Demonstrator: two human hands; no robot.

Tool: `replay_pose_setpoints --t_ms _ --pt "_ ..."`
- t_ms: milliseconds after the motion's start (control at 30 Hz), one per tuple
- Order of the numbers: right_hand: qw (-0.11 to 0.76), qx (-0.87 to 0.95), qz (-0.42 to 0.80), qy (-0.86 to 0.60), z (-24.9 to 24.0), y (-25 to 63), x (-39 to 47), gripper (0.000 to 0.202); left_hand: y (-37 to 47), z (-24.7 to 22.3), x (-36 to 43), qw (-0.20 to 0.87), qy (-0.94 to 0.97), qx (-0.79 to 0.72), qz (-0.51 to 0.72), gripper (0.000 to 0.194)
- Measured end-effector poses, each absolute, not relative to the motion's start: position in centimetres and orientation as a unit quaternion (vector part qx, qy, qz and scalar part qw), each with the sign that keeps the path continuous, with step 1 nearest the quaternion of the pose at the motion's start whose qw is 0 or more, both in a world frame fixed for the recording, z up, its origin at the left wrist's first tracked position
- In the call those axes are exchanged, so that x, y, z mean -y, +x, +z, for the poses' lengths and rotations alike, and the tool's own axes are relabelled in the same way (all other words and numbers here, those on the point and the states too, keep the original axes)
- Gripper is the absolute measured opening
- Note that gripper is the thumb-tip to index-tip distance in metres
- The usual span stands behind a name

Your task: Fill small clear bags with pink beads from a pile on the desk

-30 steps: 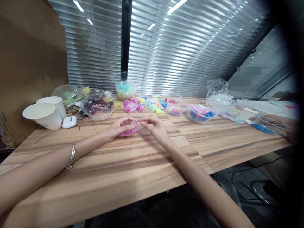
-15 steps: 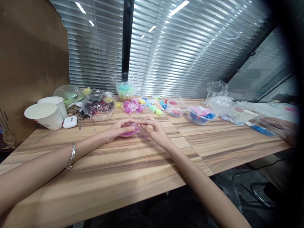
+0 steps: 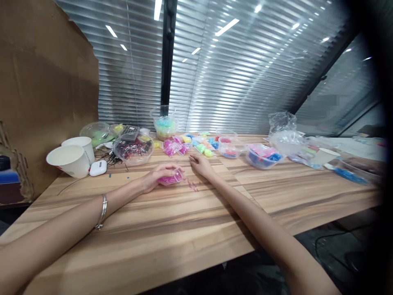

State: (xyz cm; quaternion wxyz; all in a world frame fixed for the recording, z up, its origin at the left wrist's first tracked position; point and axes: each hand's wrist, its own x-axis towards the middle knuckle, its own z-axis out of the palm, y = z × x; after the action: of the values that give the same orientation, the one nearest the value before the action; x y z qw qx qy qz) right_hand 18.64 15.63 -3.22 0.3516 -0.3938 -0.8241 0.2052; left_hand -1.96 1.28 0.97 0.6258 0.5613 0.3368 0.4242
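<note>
My left hand point(image 3: 157, 177) is closed around a small clear plastic bag of magenta bits point(image 3: 170, 178), just above the wood-grain table point(image 3: 138, 229). A few pale pink pieces point(image 3: 193, 185) lie on the wood to the right of the bag. My right hand point(image 3: 201, 166) is apart from the bag, low over the table, with its fingers bent and drawn together. Whatever its fingertips may hold is hidden. Beyond it lie small bags of magenta bits point(image 3: 175, 146) and a yellow-green bag point(image 3: 208, 153).
On the left stand paper cups point(image 3: 69, 160), a white earbud case point(image 3: 98, 168) and a clear bowl of dark and red strands point(image 3: 133, 149). Tubs of coloured bits point(image 3: 166, 125) and a blue-and-pink bowl point(image 3: 264, 156) line the back. Another person's hand point(image 3: 362, 164) is at the far right.
My right hand has let go of the bag and moved away from it, slightly to the right. My left hand keeps the bag. The pink pieces on the table now show plainly. The view has shifted slightly.
</note>
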Motion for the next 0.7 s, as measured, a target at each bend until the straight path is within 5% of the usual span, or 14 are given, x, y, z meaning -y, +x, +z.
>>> replay_pose_setpoints --t_ms 700 --pt "0.309 0.891 0.236 -0.235 -2.0 12.3 -16.0 0.035 -2.2 0.8 -1.3 0.615 0.57 -0.352 0.415 0.043"
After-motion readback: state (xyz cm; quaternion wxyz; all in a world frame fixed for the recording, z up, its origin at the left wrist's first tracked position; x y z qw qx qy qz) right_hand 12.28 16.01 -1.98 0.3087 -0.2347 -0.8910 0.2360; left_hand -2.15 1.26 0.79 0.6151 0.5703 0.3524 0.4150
